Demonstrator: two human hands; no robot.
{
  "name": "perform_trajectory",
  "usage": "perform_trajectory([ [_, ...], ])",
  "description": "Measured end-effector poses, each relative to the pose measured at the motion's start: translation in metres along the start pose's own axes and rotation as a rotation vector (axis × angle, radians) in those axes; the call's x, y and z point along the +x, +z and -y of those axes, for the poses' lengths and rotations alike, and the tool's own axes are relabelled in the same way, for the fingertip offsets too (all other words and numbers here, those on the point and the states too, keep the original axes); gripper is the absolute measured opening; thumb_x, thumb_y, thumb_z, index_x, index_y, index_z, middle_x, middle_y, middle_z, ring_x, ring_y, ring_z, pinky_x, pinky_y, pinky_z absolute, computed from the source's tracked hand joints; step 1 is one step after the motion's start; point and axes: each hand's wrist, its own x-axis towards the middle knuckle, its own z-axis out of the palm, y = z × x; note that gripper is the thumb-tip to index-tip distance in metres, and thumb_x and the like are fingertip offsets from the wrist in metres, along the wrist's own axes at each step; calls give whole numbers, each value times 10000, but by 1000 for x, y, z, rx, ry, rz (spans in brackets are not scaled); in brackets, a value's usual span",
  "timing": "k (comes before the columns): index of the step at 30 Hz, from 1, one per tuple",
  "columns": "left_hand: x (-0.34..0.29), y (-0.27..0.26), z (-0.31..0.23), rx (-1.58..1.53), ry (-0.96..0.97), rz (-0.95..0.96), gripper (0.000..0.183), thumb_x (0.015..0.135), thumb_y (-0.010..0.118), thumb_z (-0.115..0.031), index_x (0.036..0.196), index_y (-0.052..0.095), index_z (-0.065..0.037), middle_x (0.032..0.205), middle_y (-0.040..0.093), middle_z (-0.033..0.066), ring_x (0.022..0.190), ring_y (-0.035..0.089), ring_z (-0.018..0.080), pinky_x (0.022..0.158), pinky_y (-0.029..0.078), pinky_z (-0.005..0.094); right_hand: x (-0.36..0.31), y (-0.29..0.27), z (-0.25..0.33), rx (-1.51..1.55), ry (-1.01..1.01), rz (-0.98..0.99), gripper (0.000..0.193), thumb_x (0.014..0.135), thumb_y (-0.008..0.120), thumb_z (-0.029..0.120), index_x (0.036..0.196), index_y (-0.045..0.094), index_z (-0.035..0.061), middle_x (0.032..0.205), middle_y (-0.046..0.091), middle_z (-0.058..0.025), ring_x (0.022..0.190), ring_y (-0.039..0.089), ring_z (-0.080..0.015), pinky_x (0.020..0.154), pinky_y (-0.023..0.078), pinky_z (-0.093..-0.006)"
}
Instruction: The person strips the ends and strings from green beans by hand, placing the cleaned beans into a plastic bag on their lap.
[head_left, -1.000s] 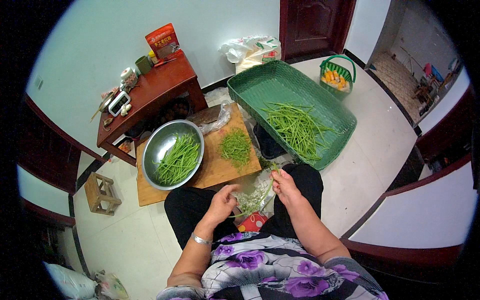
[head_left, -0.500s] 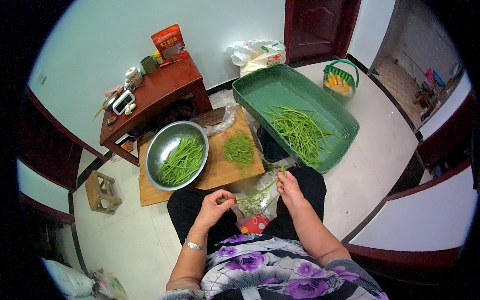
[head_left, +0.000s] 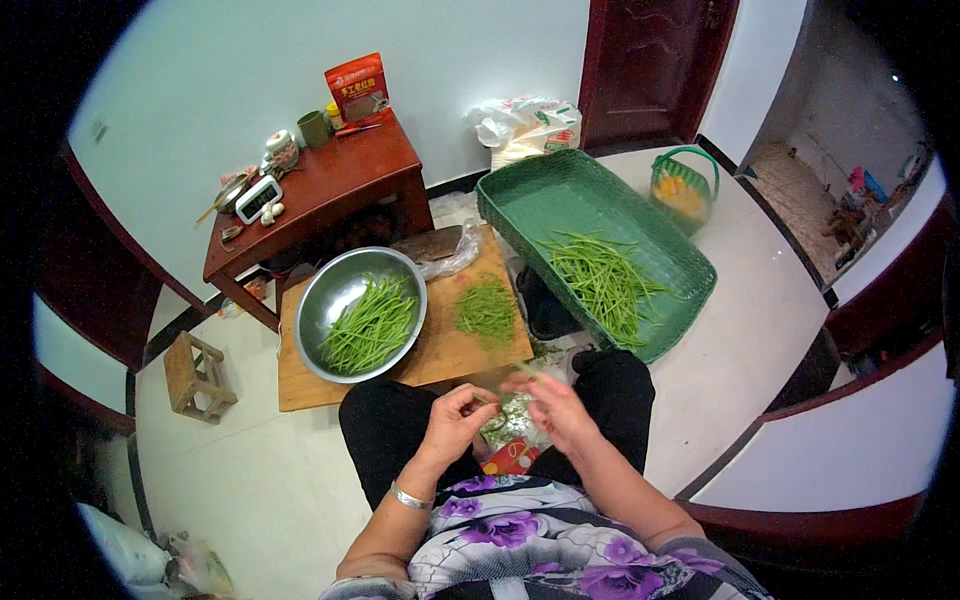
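Note:
My left hand and my right hand are close together over my lap, fingers pinched on a thin green bean stalk stretched between them. Ahead, a wooden board carries a steel bowl of trimmed beans and a loose pile of green trimmings. To the right stands a green woven tray with a heap of long beans. A plastic bag of scraps lies between my knees.
A red-brown low table with a red pouch, cups and small items stands at the back left. A small wooden stool is on the left floor. A green basket and a white sack sit near the dark door.
My right hand came back from near the tray's edge toward my lap, and both hands have drawn together on a bean. The view shifted slightly.

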Motion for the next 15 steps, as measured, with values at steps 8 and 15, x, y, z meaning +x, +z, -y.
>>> perform_trajectory([
  [8,-3,5,-10,-165,27,-24,135,729,584,-44,860,569,-16,774,570,9,659,519,63,592,414,190,-10,13,-3,-87,101,70,141,818,509,201,884,508,76,599,409,63,455,308,-15,399,229,-169],
  [15,-5,0,-9,-268,11,-154,112,724,583,-24,836,587,-18,752,566,-7,649,511,60,588,405,180,-15,23,4,-160,-24,13,147,800,543,169,895,513,61,665,454,50,465,319,-8,408,222,-147],
])
